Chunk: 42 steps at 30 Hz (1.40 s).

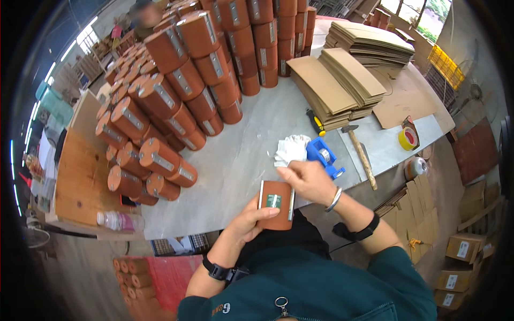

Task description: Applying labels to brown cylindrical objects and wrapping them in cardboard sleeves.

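Note:
In my left hand (246, 220) is a reddish-brown cylinder (281, 221) with metal strips along its sides and a small green label (274, 200) facing up. My left thumb presses next to the label's lower edge. Just above the cylinder's upper right edge, my right hand (311, 182) has its fingers curled together; whatever they may pinch is too small or hidden to tell. Behind that hand lie a crumpled white cloth (292, 150) and a blue tape dispenser (323, 154) with a roll in it.
Tall stacks of similar cylinders (160, 96) fill the table's left and back. Cardboard sheets (332, 85) are piled at the far right. Nearer lie a hammer (364, 159), a yellow-black tool (316, 123) and a yellow tape roll (408, 138). A plastic bottle (120, 220) lies at left.

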Each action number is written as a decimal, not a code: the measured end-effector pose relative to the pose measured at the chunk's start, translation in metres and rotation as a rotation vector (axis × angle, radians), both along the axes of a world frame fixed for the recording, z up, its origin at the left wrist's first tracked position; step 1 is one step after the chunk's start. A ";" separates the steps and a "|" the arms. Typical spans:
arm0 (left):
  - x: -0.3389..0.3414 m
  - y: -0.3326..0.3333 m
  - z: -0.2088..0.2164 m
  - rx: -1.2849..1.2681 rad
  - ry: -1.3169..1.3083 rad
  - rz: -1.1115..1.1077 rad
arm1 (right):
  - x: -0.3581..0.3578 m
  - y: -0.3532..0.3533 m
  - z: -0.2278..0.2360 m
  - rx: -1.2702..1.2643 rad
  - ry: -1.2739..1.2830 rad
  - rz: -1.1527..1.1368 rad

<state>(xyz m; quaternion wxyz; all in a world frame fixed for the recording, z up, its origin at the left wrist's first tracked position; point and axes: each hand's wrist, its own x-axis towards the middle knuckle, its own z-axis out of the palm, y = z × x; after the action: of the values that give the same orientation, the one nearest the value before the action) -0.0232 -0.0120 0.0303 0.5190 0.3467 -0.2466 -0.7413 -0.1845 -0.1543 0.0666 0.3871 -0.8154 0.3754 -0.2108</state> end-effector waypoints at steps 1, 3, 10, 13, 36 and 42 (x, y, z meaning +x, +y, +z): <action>0.001 0.000 -0.002 0.016 0.071 -0.014 | -0.006 -0.018 0.000 -0.110 0.048 0.004; 0.007 0.003 -0.008 -0.001 0.076 -0.002 | -0.017 -0.074 -0.003 -0.651 -0.078 -0.183; 0.042 0.046 -0.022 0.116 0.122 0.237 | -0.040 -0.200 0.005 -0.408 0.750 -0.499; 0.051 0.069 -0.028 0.167 0.077 0.302 | -0.033 -0.202 0.013 -0.391 0.824 -0.481; 0.060 0.090 -0.023 -0.003 0.014 0.573 | -0.041 -0.117 0.035 -0.826 -0.028 -0.498; 0.061 0.087 -0.013 -0.044 0.014 0.469 | -0.028 0.066 -0.036 -0.475 -0.021 -0.071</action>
<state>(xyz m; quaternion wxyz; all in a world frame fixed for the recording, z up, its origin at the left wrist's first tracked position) 0.0382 0.0749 0.0175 0.6861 0.3779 -0.1716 -0.5974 -0.2125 -0.0881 0.0310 0.1808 -0.8677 0.3395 -0.3149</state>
